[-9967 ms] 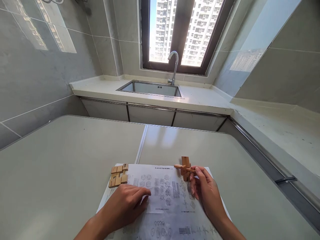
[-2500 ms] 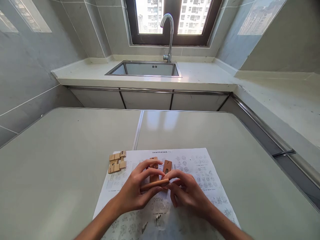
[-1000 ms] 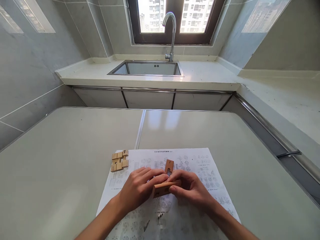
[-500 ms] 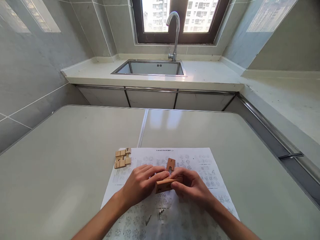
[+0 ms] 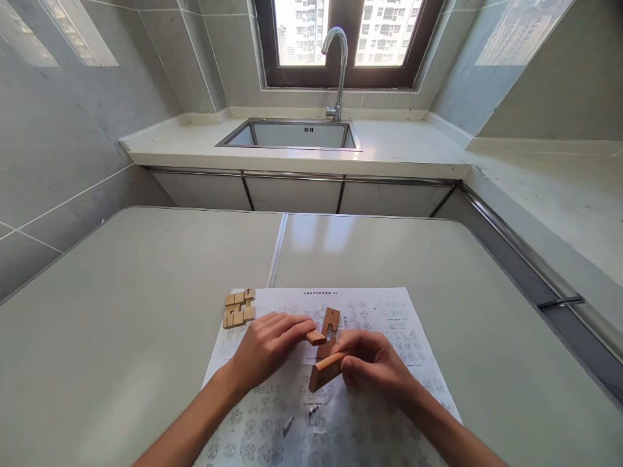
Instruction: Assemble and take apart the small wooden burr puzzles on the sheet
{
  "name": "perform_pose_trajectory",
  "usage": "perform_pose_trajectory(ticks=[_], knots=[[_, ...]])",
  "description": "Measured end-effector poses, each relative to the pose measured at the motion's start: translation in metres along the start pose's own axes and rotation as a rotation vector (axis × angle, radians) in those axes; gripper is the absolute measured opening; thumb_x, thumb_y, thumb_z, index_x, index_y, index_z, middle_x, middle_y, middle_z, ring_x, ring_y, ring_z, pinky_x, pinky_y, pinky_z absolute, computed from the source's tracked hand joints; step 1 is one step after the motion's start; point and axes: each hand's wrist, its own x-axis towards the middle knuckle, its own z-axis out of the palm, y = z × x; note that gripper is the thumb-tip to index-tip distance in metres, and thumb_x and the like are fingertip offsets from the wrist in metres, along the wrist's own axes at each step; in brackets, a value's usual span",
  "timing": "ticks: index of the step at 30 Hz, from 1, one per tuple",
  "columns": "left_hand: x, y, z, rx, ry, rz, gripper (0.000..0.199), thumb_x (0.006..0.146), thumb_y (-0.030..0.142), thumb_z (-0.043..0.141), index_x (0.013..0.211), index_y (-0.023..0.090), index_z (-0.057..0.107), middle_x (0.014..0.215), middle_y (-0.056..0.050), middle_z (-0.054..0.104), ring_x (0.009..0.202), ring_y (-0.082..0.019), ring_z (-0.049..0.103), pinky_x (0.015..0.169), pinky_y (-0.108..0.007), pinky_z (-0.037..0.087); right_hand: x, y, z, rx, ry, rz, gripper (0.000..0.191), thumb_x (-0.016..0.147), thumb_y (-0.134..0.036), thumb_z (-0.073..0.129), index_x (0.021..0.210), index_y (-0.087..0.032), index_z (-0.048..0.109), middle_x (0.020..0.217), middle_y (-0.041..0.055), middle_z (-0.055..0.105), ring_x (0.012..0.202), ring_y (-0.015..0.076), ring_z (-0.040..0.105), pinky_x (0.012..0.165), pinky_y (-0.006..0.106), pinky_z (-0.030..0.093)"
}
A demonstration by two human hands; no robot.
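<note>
My left hand [image 5: 275,347] is closed on a small reddish wooden piece [image 5: 316,337], whose end pokes out past the fingertips. Between the thumb and fingers of my right hand [image 5: 374,363] is a longer wooden block [image 5: 326,371], tilted, its near end pointing left. Behind and between the hands, a notched wooden piece [image 5: 331,319] marked with a stroke lies on the printed sheet [image 5: 389,402]; its lower part is partly covered by my right hand and the block. The two held pieces are apart.
Several pale wooden pieces [image 5: 238,316] sit together at the sheet's upper left corner, one marked 3. The sheet lies on a large light table [image 5: 121,292] with a seam. Beyond are a counter [image 5: 399,139], a sink [image 5: 296,134] and a faucet [image 5: 343,71].
My hands have moved apart. The left fingers now hold a small piece away from the block, and the block in my right hand has tilted, its left end lower. More of the notched piece shows.
</note>
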Motion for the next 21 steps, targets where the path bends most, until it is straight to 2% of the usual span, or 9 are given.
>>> perform_pose_trajectory(ticks=[2,5,9,11,15,21], knots=[[0.0,-0.002,-0.003,0.002,0.036,-0.044,0.019,0.108,0.016,0.053,0.12,0.021,0.067,0.106,-0.005,0.083,0.088,-0.018,0.078,0.075,-0.028,0.058,0.0,-0.003,0.001,-0.024,0.031,-0.014,0.035,0.088,-0.053,0.084,0.096,-0.02,0.073,0.073,-0.0004,0.065,0.047,0.0088,0.052,0.046,0.023,0.04],[-0.001,-0.001,-0.002,-0.033,0.101,-0.102,0.016,0.106,0.016,0.058,0.118,0.022,0.067,0.1,-0.003,0.083,0.084,-0.016,0.079,0.071,-0.025,0.057,-0.001,-0.009,0.003,-0.123,0.172,-0.02,0.032,0.094,-0.051,0.077,0.098,-0.02,0.072,0.066,-0.0029,0.058,0.053,0.0102,0.048,0.053,0.024,0.04],[-0.005,0.002,0.007,-0.064,0.107,-0.205,0.023,0.106,0.019,0.059,0.128,0.024,0.063,0.092,0.002,0.083,0.058,-0.009,0.07,0.061,-0.02,0.054,0.001,-0.016,0.001,-0.253,0.423,-0.008,0.034,0.102,-0.055,0.064,0.096,-0.022,0.066,0.071,-0.0033,0.05,0.061,0.0127,0.045,0.055,0.024,0.038],[-0.007,0.003,0.011,-0.043,0.101,-0.256,0.03,0.107,0.023,0.059,0.137,0.024,0.057,0.086,0.004,0.082,0.047,-0.007,0.061,0.055,-0.02,0.05,0.003,-0.019,-0.003,-0.376,0.489,-0.024,0.037,0.104,-0.057,0.058,0.091,-0.022,0.062,0.072,-0.0029,0.048,0.063,0.0136,0.043,0.055,0.025,0.036],[-0.011,0.003,0.015,-0.043,0.06,-0.344,0.04,0.108,0.027,0.055,0.146,0.021,0.045,0.076,0.007,0.076,0.046,-0.007,0.058,0.05,-0.018,0.046,0.005,-0.018,-0.016,-0.666,0.435,-0.06,0.044,0.109,-0.055,0.045,0.08,-0.022,0.054,0.064,-0.0051,0.042,0.056,0.0132,0.035,0.054,0.027,0.032],[-0.01,0.004,0.015,-0.047,-0.035,-0.403,0.037,0.107,0.027,0.053,0.144,0.021,0.045,0.071,0.009,0.071,0.047,-0.008,0.058,0.05,-0.017,0.042,0.005,-0.011,-0.025,-0.895,0.283,-0.079,0.046,0.111,-0.05,0.043,0.074,-0.022,0.051,0.06,-0.0049,0.047,0.054,0.0129,0.041,0.055,0.026,0.033]])
